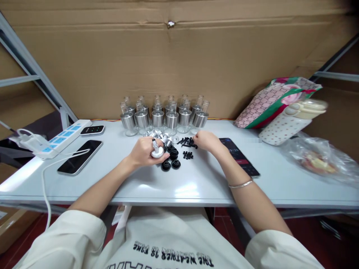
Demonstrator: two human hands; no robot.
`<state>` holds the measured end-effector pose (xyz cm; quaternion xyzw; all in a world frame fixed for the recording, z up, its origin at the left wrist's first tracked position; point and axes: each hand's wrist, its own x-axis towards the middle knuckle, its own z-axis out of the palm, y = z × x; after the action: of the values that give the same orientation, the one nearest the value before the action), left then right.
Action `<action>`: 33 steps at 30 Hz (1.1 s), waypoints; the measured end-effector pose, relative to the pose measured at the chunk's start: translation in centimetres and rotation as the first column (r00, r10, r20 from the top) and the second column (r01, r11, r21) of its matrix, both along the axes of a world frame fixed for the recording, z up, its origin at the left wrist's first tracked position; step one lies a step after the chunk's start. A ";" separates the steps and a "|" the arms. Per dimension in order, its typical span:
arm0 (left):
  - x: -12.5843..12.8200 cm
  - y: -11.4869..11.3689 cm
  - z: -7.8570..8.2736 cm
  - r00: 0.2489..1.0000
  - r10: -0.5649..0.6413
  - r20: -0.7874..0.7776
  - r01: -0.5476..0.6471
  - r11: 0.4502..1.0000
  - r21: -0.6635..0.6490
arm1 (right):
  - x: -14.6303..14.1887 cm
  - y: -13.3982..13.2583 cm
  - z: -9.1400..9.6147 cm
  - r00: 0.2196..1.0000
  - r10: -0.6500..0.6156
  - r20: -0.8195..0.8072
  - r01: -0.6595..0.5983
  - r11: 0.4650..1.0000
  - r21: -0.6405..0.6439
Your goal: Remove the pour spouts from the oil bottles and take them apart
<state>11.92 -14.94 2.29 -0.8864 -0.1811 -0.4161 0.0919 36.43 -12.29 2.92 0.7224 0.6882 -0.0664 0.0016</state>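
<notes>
My left hand [144,151] is closed around a small white round part [157,151] with a silver piece on top, held just above the table [196,183]. My right hand [204,141] is pinched at a small heap of black screw-like pieces [188,142]. Between the hands lie several black round caps [171,160] and a second little cluster of black pieces [187,155]. A pile of small silver parts [158,135] sits behind my left hand. Behind that, several glass bottles with silver collars [164,117] stand in rows.
A phone [80,156] with a white cable lies at the left, beside a smaller black device [92,130] and a white power strip [60,139]. Another phone [239,156] lies under my right forearm. A patterned bag [269,102], a dotted pouch [282,129] and a plastic bag [316,158] sit right. Cardboard backs the table.
</notes>
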 end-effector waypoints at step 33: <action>1.0 0.0 -2.5 0.904 -0.012 -0.428 -0.063 0.985 -0.160 | -5.2 -4.4 1.3 0.258 0.530 -0.808 -0.596 0.745 0.299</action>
<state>12.93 -14.94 -0.20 -0.9580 -0.2030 -0.1936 0.0588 31.18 -16.68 4.22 0.2951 0.8007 -0.4322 -0.2916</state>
